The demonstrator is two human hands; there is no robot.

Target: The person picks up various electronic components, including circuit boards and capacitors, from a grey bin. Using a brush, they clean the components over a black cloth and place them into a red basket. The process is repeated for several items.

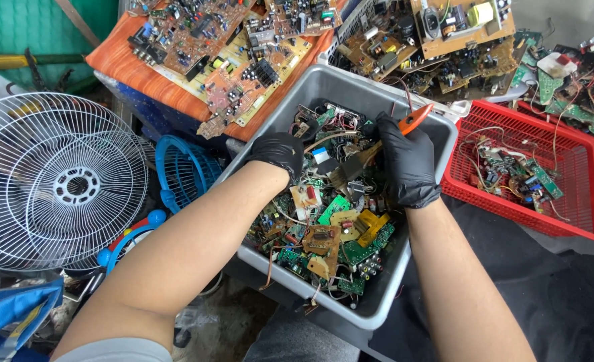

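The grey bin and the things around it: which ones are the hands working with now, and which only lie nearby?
In use:
grey bin of circuit boards
brush with orange handle, in right hand
left hand, reaching into the bin

Lying about:
red basket
white fan grille
blue grille
boards on orange panel

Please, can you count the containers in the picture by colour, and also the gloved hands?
Grey bin, holding circuit boards: 1
Red baskets, one partly hidden behind the other: 2
Blue basket: 1
Black-gloved hands, left hand and right hand: 2
Total: 6
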